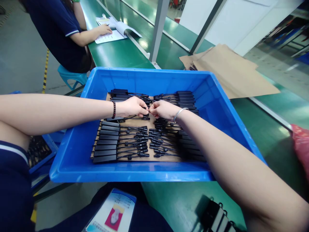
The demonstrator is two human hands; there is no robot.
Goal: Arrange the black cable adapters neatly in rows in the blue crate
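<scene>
A blue plastic bin (154,175) holds rows of small black boxes with short cables, laid on brown cardboard (137,123). On the left side, the black boxes (106,141) lie side by side with their cable ends (142,141) pointing to the middle. More black boxes (185,96) line the right side, partly behind my right arm. My left hand (135,106) is closed at the middle of the bin, pinching a black cable connector (145,112). My right hand (162,110) meets it fingertip to fingertip, also closed; what it pinches is hidden.
A green workbench (113,54) runs behind the bin. Brown paper sheets (224,71) lie at the right. Black devices (216,216) stand at the near right. Another person (60,35) sits at the far left, a hand on papers (111,37). A red bag (301,145) is at the right edge.
</scene>
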